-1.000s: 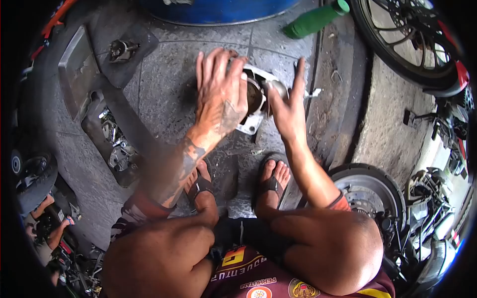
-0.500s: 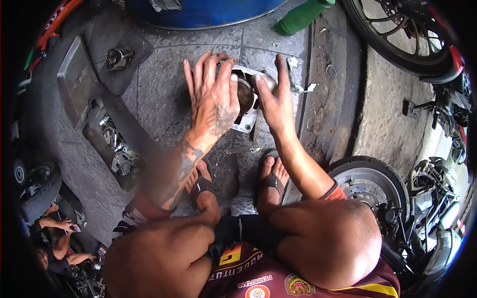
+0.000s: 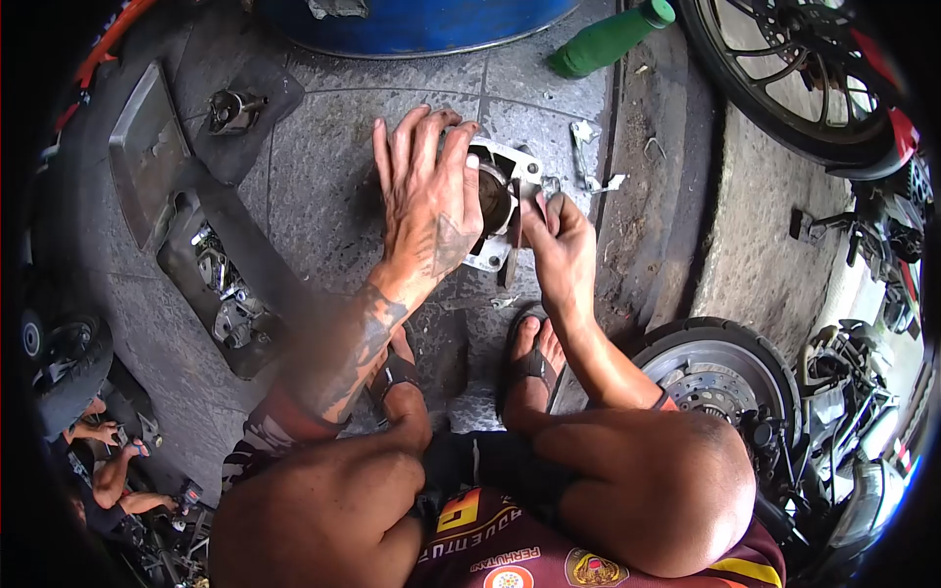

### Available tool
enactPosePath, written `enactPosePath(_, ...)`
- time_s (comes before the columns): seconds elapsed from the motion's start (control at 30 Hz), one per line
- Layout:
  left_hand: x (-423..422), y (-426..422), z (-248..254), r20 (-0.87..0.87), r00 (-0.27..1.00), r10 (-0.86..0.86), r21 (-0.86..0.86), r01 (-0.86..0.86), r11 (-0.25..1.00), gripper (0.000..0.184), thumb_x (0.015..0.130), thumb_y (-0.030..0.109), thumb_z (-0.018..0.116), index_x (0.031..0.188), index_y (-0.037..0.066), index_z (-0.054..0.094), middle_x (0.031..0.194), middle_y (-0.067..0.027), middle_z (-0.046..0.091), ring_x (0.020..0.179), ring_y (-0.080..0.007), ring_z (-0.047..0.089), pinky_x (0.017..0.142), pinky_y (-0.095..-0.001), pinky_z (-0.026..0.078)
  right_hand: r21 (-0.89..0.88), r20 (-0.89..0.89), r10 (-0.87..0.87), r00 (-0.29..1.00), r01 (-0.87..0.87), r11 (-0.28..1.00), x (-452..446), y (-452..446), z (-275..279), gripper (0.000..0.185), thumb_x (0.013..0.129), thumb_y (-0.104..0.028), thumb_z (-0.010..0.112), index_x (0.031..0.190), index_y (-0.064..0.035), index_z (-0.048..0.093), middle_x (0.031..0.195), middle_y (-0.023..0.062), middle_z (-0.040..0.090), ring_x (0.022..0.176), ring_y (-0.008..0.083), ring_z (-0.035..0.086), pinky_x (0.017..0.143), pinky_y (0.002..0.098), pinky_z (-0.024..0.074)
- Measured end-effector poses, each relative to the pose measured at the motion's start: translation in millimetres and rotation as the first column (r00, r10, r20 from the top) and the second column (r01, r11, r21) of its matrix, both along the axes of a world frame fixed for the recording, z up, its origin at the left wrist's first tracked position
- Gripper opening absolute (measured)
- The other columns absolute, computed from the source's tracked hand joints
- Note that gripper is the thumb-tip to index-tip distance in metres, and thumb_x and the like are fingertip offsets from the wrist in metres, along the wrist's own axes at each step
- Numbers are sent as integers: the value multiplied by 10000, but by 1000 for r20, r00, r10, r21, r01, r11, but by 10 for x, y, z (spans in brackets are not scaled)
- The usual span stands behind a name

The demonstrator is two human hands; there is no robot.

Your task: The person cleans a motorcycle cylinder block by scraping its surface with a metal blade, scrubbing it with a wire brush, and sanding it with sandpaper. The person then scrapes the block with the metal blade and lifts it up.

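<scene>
An engine cylinder (image 3: pixel 526 167) with a round bore and a pale metal flange stands on the floor in front of me. My left hand (image 3: pixel 426 186) holds it from the left, the thumb beside the bore and the other fingers spread over that side, hiding its left part. On the right, my right hand (image 3: pixel 561 245) is closed, with thumb and fingers pinched around a thin dark strip (image 3: pixel 514 250) at the flange's right edge. The strip's lower end sticks out past the flange toward me. Its exact kind I cannot make out.
A green bottle (image 3: pixel 613 39) and a blue drum (image 3: pixel 421 29) are at the back. Torn scraps (image 3: pixel 585 162) lie right of the cylinder. Left are a tray of metal parts (image 3: pixel 230 284) and another metal part (image 3: pixel 235 111). A wheel (image 3: pixel 720 367) and motorcycles flank the right; another person (image 3: pixel 118 475) is lower left.
My right hand has drawn back from over the flange toward the lower right, its fingers now bent into a pinch. More of the flange shows. My left hand stays on the cylinder.
</scene>
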State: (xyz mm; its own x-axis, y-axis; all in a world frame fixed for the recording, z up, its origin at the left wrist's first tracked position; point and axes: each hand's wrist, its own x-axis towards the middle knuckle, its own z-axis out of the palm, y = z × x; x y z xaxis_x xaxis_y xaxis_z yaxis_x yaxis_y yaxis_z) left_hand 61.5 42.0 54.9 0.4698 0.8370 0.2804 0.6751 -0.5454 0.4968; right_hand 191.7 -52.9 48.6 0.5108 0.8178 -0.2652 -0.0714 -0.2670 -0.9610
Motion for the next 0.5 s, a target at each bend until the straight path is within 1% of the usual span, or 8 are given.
enactPosePath(0.03, -10, -11, 4, -2, 1000, -20, -15, 20, 1000, 319, 945, 144, 467, 1218, 35, 592, 1271, -140, 535, 1315, -348, 404, 1164, -596, 150, 11, -80, -6, 997, 7, 1000, -31, -9, -20, 436, 905, -143, 705, 644, -113, 357, 620, -30, 488, 641, 55, 409, 557, 239, 360)
enactPosePath(0.23, -14, -35, -35, -14, 999, -33, 15, 33, 999, 322, 959, 170, 452, 1214, 45, 604, 1262, -138, 548, 1310, -352, 412, 1161, -604, 154, -81, 112, -24, 993, 34, 996, 347, 436, -290, 441, 883, -212, 727, 631, -72, 393, 582, -17, 423, 593, 68, 340, 500, 275, 311)
enactPosePath(0.27, -16, -44, -19, -13, 999, -46, 4, 46, 999, 323, 959, 176, 455, 1215, 49, 605, 1266, -138, 547, 1319, -352, 407, 1164, -609, 146, -103, 349, 4, 937, 34, 994, 248, 183, -409, 456, 883, -227, 732, 633, -61, 388, 599, -7, 384, 621, 76, 334, 511, 284, 318)
enactPosePath(0.3, -36, -12, -14, -14, 999, -40, 4, 40, 999, 323, 959, 182, 458, 1217, 53, 605, 1271, -138, 545, 1328, -351, 402, 1167, -614, 137, -189, 252, -3, 968, 52, 981, 193, -35, -364, 459, 875, -215, 746, 629, -73, 385, 617, -13, 394, 649, 78, 338, 533, 294, 344)
enactPosePath(0.33, -28, -21, -17, -19, 1000, -18, -33, 18, 999, 326, 948, 182, 477, 1216, 47, 603, 1272, -140, 544, 1345, -353, 389, 1172, -621, 121, -101, 54, -118, 992, 123, 987, 148, -263, -536, 433, 885, -146, 740, 636, -92, 391, 616, -28, 435, 658, 65, 375, 557, 308, 393)
enactPosePath(0.4, -34, -31, -1, -8, 1000, -19, -25, 19, 1000, 319, 946, 167, 479, 1213, 47, 605, 1268, -135, 548, 1329, -348, 401, 1155, -621, 146, 42, -163, -236, 958, 246, 968, 189, -400, -291, 306, 911, -41, 692, 747, -82, 437, 707, -31, 503, 670, 45, 461, 583, 246, 427)
enactPosePath(0.43, -27, -19, 8, -3, 1000, -26, -19, 26, 999, 318, 946, 165, 477, 1212, 46, 606, 1267, -133, 550, 1324, -345, 406, 1149, -619, 155, 94, -198, -270, 942, 293, 952, 242, -371, -65, 235, 920, -20, 674, 802, -65, 475, 745, -27, 519, 676, 41, 487, 589, 217, 426)
enactPosePath(0.5, -22, -19, -5, -21, 999, -25, -6, 25, 1000, 319, 942, 162, 475, 1207, 43, 606, 1272, -133, 550, 1316, -350, 409, 1139, -613, 174, 96, -188, -194, 963, 214, 972, 338, -265, 141, 130, 925, -33, 673, 967, -25, 550, 802, -28, 536, 680, 40, 495, 599, 174, 403)
